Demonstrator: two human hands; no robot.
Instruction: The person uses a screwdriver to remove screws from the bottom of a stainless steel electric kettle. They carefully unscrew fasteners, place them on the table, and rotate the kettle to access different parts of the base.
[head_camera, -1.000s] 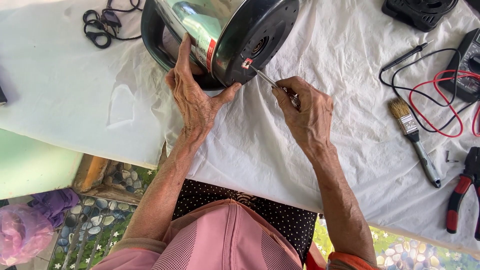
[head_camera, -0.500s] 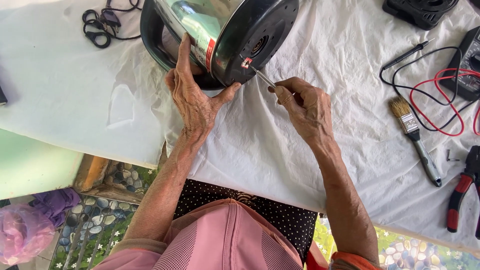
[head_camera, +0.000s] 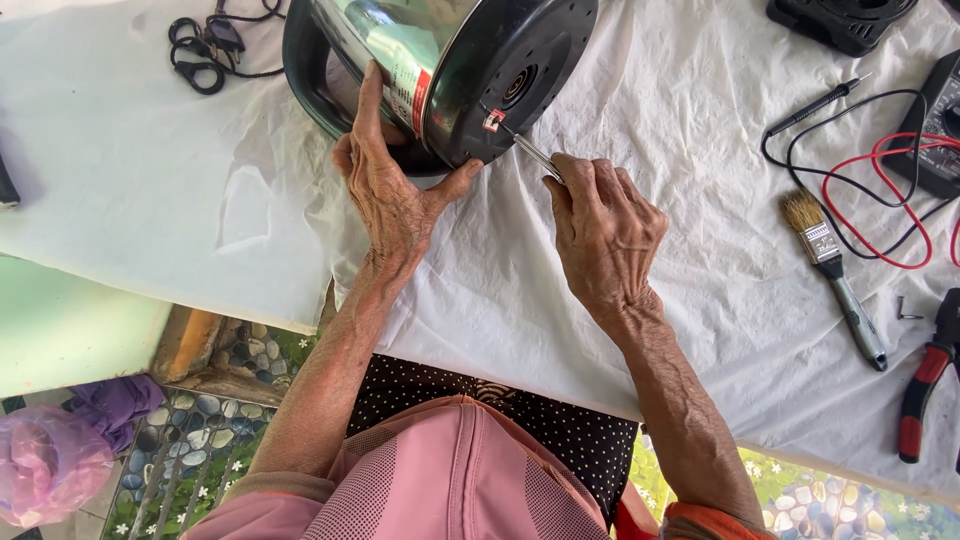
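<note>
The left hand (head_camera: 392, 195) lies flat against the side of an electric kettle (head_camera: 450, 70), fingers stretched up along the shiny metal wall and the thumb spread out to the right under the black base rim; it is open and pressing, steadying rather than wrapped round anything. The right hand (head_camera: 605, 230) is curled tight, fingers folded over the handle of a screwdriver (head_camera: 530, 148), so only the thin metal shaft shows past the knuckles. Both forearms run up from the bottom of the view, wrists nearly straight. The kettle lies on its side at the top middle of the table, on a creased white cloth (head_camera: 700, 330), its round black plastic underside turned toward the lower right and its dark handle loop off to the left. The screwdriver's long axis slants from the right hand up and to the left, and its tip meets the edge of the kettle's base beside a small red and white tag. To the right, well apart, lie a paintbrush (head_camera: 835, 275) with pale bristles and a grey handle, red-handled pliers (head_camera: 925, 385), and red and black meter leads (head_camera: 880, 175).
</note>
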